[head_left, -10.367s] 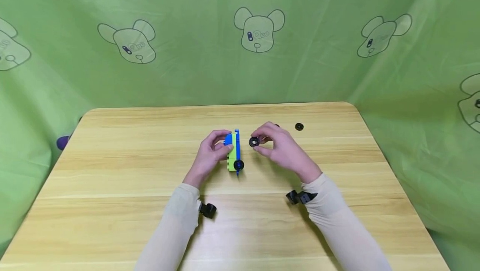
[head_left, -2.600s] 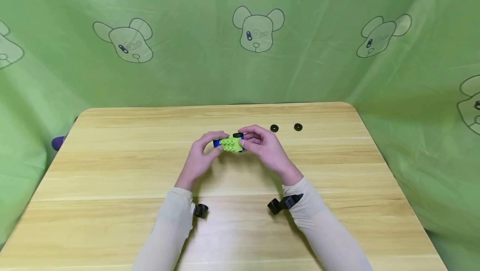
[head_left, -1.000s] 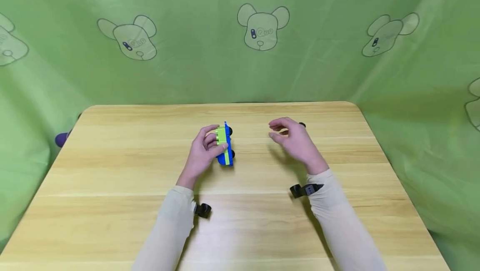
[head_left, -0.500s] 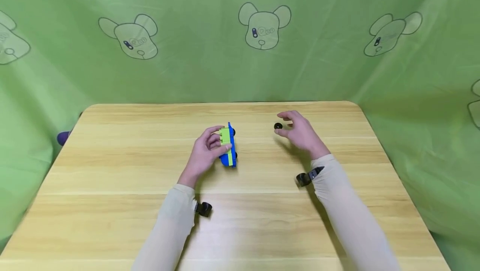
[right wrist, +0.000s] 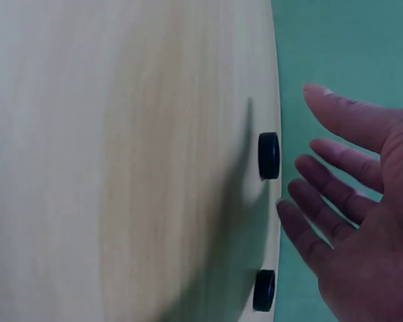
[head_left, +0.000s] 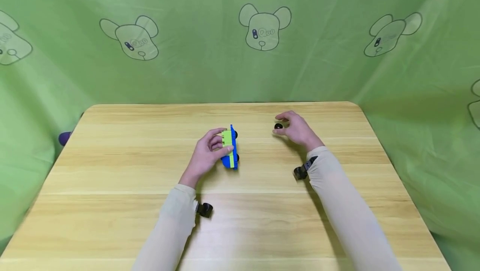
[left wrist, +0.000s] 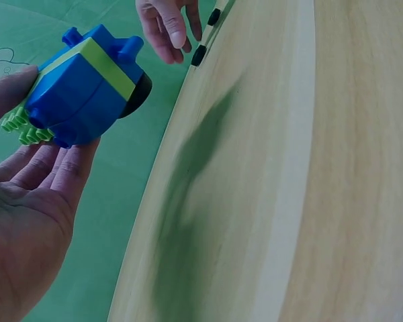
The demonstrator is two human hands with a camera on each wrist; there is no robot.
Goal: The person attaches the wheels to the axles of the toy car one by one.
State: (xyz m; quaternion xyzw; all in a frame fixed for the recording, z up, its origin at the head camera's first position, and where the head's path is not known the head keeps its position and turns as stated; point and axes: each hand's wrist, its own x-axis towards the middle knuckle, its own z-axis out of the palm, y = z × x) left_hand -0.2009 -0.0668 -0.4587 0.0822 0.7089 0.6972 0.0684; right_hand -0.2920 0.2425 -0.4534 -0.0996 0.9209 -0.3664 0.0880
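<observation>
My left hand (head_left: 207, 152) grips a small blue and lime-green brick-built toy car (head_left: 228, 150) just above the table, its studs toward my palm. Two black wheels (head_left: 238, 157) show on the car's right side. The left wrist view shows the car's blue end (left wrist: 80, 94) between thumb and fingers. Over on the right, my right hand (head_left: 297, 129) hovers with thumb and fingers apart around a loose black tire (head_left: 278, 126) that lies on the table. In the right wrist view its fingers (right wrist: 336, 188) hold nothing, and the tire (right wrist: 269, 155) is apart from them.
A second loose tire (right wrist: 264, 290) lies near the first; the right hand hides it in the head view. The wooden table (head_left: 247, 229) has its far edge close behind, against a green curtain (head_left: 195, 67). A purple object (head_left: 64, 138) sits beyond the left edge.
Earlier the right hand held a tire by the car, then worked on the car with the left. It has since moved right to a loose tire. The left hand has turned the car around.
</observation>
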